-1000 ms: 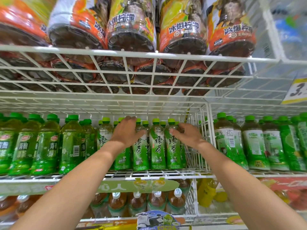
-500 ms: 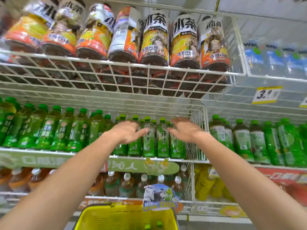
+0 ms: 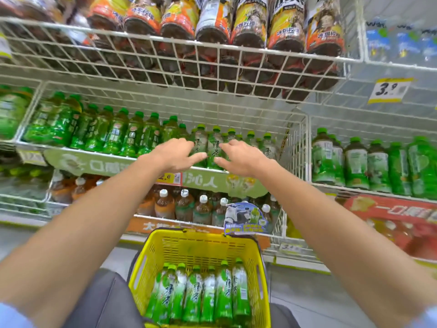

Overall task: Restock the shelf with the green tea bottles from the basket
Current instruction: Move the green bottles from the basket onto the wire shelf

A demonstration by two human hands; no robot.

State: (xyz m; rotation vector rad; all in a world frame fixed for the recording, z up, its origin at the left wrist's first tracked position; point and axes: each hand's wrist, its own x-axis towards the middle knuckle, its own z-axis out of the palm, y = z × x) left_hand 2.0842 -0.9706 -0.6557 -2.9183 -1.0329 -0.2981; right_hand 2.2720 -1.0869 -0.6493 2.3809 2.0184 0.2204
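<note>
L grip [image 3: 176, 155], R grip [image 3: 243, 159], nr shelf edge [image 3: 94, 153]

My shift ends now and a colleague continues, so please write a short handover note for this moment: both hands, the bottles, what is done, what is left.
Left hand: open, holds nothing, in front of the shelf bottles.
Right hand: open, holds nothing, beside the left.
Green tea bottles: about seven in the yellow basket below the arms.
Done: matching bottles stand on the middle shelf.
Left: move the basket bottles up to that shelf.
</note>
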